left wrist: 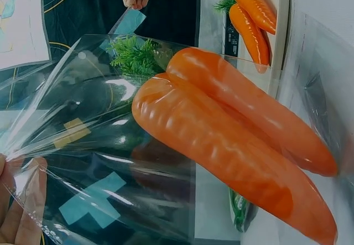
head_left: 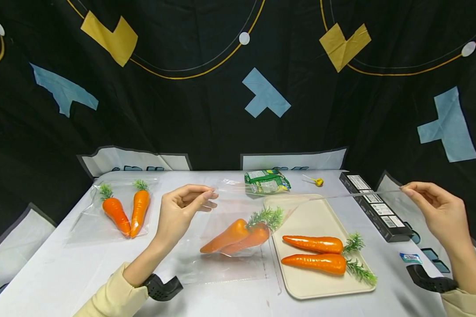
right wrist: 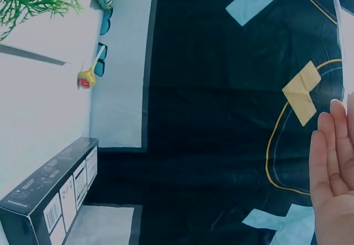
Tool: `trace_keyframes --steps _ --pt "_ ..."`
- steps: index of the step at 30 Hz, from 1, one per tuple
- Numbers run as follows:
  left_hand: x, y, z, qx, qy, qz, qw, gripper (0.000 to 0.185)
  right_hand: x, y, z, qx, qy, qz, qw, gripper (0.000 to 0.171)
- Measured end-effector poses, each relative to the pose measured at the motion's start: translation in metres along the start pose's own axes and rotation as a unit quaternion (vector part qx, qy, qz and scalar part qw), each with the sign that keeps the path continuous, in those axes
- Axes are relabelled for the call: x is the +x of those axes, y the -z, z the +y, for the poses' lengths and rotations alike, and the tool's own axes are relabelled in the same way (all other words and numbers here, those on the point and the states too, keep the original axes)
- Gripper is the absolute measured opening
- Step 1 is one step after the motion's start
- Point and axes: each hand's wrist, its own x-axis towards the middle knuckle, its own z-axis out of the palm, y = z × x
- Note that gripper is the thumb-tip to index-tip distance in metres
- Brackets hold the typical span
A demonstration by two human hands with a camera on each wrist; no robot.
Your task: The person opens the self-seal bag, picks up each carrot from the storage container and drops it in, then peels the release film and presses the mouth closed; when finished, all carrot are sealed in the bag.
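Note:
My left hand (head_left: 210, 193) pinches the top edge of a clear plastic bag (head_left: 230, 264) and holds it up off the white table. Two orange carrots (head_left: 234, 235) with green tops lie inside the bag; the left wrist view shows the carrots (left wrist: 221, 140) close up through the film, with my fingertips (left wrist: 22, 201) on the bag's edge. My right hand (head_left: 405, 192) is raised far to the right and pinches the end of a thin clear strip (head_left: 357, 194), which stretches back towards the bag. Only the palm of my right hand (right wrist: 332, 167) shows in the right wrist view.
A beige tray (head_left: 317, 215) right of the bag carries two loose carrots (head_left: 313, 243). At the far left lies another clear bag with two carrots (head_left: 124, 209). A green snack packet (head_left: 266, 181), a lollipop (head_left: 318, 181), a long black box (head_left: 374, 207) and a small packet (head_left: 410, 258) lie around.

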Motion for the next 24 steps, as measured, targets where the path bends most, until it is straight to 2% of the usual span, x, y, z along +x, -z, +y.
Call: trace_keyframes --steps 7,13,20,24 --pt "0.000 -0.001 0.001 0.002 0.001 0.001 1.0000 0.013 -0.004 -0.004 0.006 0.033 -0.010 -0.012 0.999 0.011" --pt "0.000 -0.001 0.001 0.004 0.000 0.001 1.0000 0.014 -0.007 -0.008 0.012 0.027 -0.016 -0.025 0.999 0.012" --pt "0.002 0.004 0.000 -0.004 -0.011 0.017 0.9998 0.014 -0.010 -0.003 0.024 0.019 -0.085 0.001 0.996 0.020" --pt "0.003 0.005 0.001 0.001 -0.009 0.010 0.9999 0.014 -0.014 -0.001 0.028 0.023 -0.096 0.006 0.995 0.019"
